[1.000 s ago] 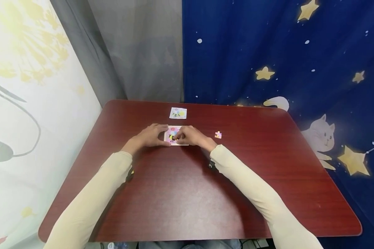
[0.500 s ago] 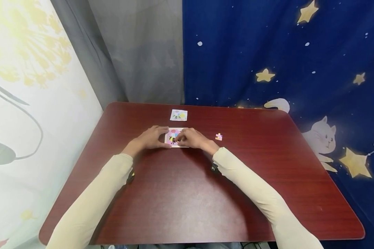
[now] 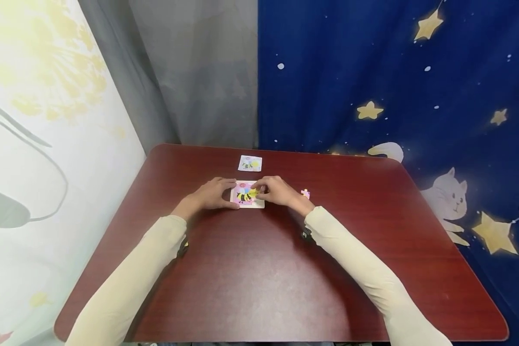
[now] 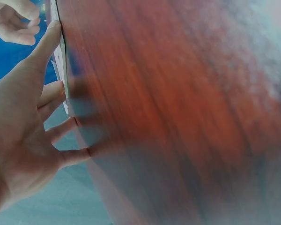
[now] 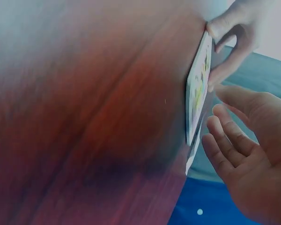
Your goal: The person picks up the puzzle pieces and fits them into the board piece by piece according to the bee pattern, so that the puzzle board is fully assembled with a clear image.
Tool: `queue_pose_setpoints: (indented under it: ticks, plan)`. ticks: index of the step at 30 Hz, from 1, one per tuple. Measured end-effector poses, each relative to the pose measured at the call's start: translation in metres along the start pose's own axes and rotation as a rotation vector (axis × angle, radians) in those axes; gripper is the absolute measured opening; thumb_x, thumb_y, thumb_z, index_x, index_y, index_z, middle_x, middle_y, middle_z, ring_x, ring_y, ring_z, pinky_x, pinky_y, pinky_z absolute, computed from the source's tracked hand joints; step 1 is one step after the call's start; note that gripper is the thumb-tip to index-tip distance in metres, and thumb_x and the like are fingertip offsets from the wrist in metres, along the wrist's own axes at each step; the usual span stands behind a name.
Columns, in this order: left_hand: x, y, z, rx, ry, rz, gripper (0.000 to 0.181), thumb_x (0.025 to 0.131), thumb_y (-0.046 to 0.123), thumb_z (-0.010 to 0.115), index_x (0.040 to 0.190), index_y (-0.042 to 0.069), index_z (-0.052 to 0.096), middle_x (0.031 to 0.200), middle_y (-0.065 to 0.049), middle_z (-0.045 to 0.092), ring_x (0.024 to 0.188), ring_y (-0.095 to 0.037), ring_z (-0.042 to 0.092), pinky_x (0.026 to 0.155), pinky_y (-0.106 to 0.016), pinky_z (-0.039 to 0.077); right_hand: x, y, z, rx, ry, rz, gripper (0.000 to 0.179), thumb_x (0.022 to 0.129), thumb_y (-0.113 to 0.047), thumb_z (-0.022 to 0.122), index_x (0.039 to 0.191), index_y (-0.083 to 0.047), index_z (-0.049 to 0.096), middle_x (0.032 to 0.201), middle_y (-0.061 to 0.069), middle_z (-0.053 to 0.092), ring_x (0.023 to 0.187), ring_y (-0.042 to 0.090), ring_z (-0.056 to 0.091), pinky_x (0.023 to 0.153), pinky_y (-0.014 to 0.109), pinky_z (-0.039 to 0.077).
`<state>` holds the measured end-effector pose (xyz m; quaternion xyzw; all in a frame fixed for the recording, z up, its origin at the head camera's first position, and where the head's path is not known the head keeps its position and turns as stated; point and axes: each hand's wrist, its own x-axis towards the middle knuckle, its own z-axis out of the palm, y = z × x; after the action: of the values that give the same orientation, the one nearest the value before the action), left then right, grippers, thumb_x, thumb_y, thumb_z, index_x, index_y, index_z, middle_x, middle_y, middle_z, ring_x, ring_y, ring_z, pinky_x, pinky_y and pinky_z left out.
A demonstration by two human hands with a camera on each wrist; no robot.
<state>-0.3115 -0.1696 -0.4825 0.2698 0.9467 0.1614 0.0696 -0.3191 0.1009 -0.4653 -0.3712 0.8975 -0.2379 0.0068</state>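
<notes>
A small puzzle board (image 3: 244,194) with a light frame and a bee picture on pink lies flat on the table. My left hand (image 3: 212,194) holds it at the left side, with the thumb at the near corner and a finger at the far corner. Over the right part of the board hovers my right hand (image 3: 278,191), thumb and index finger apart. In the right wrist view its fingers (image 5: 225,145) are loosely bent beside the board and hold nothing visible. A loose pink puzzle piece (image 3: 305,193) lies on the table beyond the right wrist, partly hidden.
A paper card (image 3: 250,164) with a matching bee picture lies behind the board. The reddish-brown table (image 3: 251,288) has rounded corners. Behind it hang a grey curtain (image 3: 203,77) and a blue one (image 3: 320,86) with stars.
The right hand has drawn slightly right and spread its thumb and index finger, uncovering more of the bee, including yellow at the right. The left hand keeps its hold on the board.
</notes>
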Motion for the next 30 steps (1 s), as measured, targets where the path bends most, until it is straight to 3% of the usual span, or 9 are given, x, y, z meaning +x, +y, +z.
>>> queue_pose_setpoints:
  ticks: [12, 30]
  plan:
    - [-0.001, 0.004, 0.003, 0.005, 0.010, 0.011, 0.095, 0.083, 0.062, 0.080, 0.155, 0.007, 0.049, 0.164, -0.009, 0.041, 0.150, -0.037, 0.034, 0.118, -0.060, 0.030, -0.019, 0.027, -0.025, 0.021, 0.064, 0.083, 0.030, 0.091, -0.011, 0.081, 0.120, -0.004, 0.076, 0.104, 0.012, 0.073, 0.096, 0.024, 0.069, 0.087, 0.039, 0.057]
    - [0.002, -0.001, 0.002, 0.010, 0.011, 0.014, 0.097, 0.082, 0.064, 0.079, 0.155, 0.008, 0.049, 0.164, -0.009, 0.041, 0.149, -0.036, 0.035, 0.119, -0.058, 0.030, -0.050, 0.062, -0.050, 0.016, 0.090, 0.148, 0.031, 0.088, -0.007, 0.083, 0.118, -0.002, 0.076, 0.100, 0.013, 0.075, 0.094, 0.026, 0.070, 0.088, 0.043, 0.056]
